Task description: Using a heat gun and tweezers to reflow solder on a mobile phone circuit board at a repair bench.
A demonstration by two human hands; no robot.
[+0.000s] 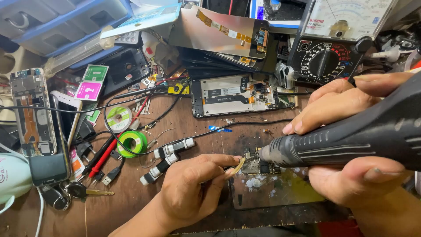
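Note:
My right hand grips a thick black hot-air tool whose nozzle points left at a small circuit board. The board lies on a dark mat near the table's front. My left hand holds tweezers with the tip touching the board's left edge, beside the nozzle.
An opened phone frame lies beyond the board. Behind it rest a display panel and an analog multimeter. To the left are solder spools, red and black probes, phones, keys and black cables.

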